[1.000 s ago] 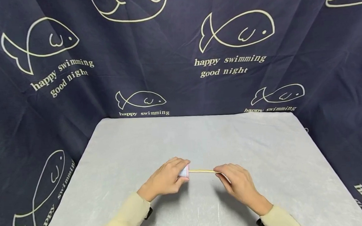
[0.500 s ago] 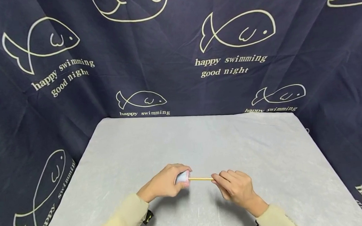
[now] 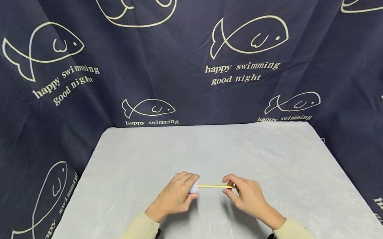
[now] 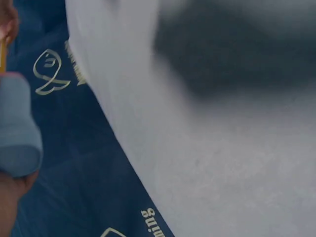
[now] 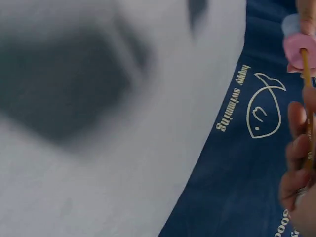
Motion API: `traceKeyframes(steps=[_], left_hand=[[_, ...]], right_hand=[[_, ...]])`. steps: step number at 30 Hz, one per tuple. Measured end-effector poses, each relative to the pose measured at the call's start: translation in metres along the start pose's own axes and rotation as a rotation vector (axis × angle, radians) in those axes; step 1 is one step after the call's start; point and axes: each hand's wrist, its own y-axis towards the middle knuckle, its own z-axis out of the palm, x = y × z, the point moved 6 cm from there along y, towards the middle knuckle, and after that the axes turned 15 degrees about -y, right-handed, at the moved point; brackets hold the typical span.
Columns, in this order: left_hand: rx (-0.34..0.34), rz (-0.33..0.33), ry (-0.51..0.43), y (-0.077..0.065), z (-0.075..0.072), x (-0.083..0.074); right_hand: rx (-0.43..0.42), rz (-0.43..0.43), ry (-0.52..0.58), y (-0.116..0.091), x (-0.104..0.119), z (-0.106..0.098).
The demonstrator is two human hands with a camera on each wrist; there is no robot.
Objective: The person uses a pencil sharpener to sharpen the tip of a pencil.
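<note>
In the head view, my left hand (image 3: 174, 195) grips a small pencil sharpener (image 3: 193, 188) with a light blue body and a pink end. A yellow pencil (image 3: 211, 186) runs level from that pink end into my right hand (image 3: 250, 196), whose thumb and forefinger lie around its far part. Seen from the left wrist, the rounded blue body of the sharpener (image 4: 17, 123) is at the left edge. From the right wrist, the pencil (image 5: 306, 74) enters a hole in the pink face of the sharpener (image 5: 295, 47), and curled fingers (image 5: 296, 153) lie along the pencil.
Both hands are above a table with a pale grey cloth (image 3: 209, 147). A dark blue curtain (image 3: 188, 62) with fish drawings and lettering stands along the back and both sides. Cream sleeves (image 3: 134, 232) cover the forearms.
The right hand's bunched fingertips have spread apart around the pencil, and more of its length shows. Both hands have shifted slightly; the left keeps its grip on the pencil sharpener.
</note>
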Motion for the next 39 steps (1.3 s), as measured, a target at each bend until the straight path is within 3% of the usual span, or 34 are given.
traceKeyframes(steps=[4,7,10,14,18,22,24,29,32,35,37,39], left_hand=[[0.081,-0.181,-0.232,0.000,-0.007,0.011],[0.124,-0.291,-0.398,0.000,-0.010,0.018],[0.165,-0.349,-0.501,0.001,-0.009,0.021],[0.204,-0.350,-0.540,0.001,-0.002,0.018],[0.189,-0.263,-0.469,-0.001,0.009,0.011],[0.104,-0.109,-0.298,-0.004,0.012,0.003],[0.050,-0.017,-0.187,-0.005,0.010,0.000],[-0.088,0.244,0.108,-0.015,0.007,-0.012],[-0.158,0.345,0.213,-0.019,0.009,-0.015],[-0.181,0.367,0.237,-0.019,0.010,-0.013],[-0.166,0.344,0.221,-0.017,0.008,-0.010],[-0.124,0.299,0.184,-0.015,0.005,-0.006]], right_hand=[[-0.353,-0.292,-0.140,-0.008,0.015,-0.009],[-0.573,-0.434,-0.258,-0.010,0.027,-0.017],[-0.684,-0.481,-0.324,-0.008,0.036,-0.025],[-0.707,-0.485,-0.327,-0.007,0.038,-0.029],[-0.622,-0.415,-0.264,-0.012,0.031,-0.021],[-0.383,-0.204,-0.137,-0.014,0.018,-0.010],[-0.222,-0.066,-0.050,-0.012,0.011,-0.004],[0.279,0.276,0.251,-0.010,0.000,0.020],[0.482,0.413,0.391,-0.011,-0.005,0.031],[0.526,0.441,0.407,-0.010,-0.008,0.035],[0.468,0.400,0.339,-0.009,-0.008,0.033],[0.356,0.334,0.294,-0.010,-0.007,0.029]])
